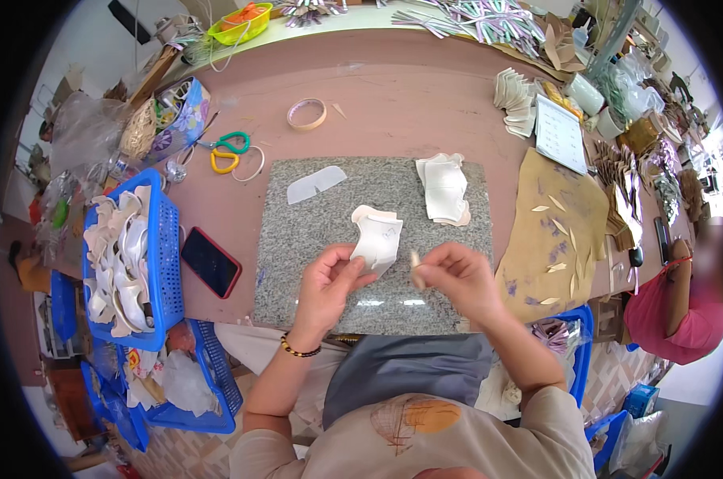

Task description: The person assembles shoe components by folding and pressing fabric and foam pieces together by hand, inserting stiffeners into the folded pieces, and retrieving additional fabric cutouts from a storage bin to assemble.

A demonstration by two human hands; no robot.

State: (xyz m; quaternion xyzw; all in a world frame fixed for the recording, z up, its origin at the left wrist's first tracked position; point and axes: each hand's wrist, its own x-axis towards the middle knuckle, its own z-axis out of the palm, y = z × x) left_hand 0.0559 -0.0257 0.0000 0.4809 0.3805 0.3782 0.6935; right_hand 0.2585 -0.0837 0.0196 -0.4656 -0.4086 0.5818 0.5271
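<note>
Head view: over the grey slab (293, 247) on the brown desk (409, 104), left hand (329, 279) pinches a white piece (380, 238), right hand (455, 275) grips a sliver (416, 270). From the slab: tape (320, 122) 11 o'clock, basket (169, 255) 9, person (671, 319) 3, tiled floor (614, 371) 4.

The shirt (497, 443) is beige with short, loose sleeves (558, 419); its front bears a print (399, 423) of sketchy brown lines beside a rounded orange patch (441, 413). A bracelet (297, 352) of small dark and amber beads circles the left wrist (306, 334). Slate-grey cloth (409, 369) covers the lap.
</note>
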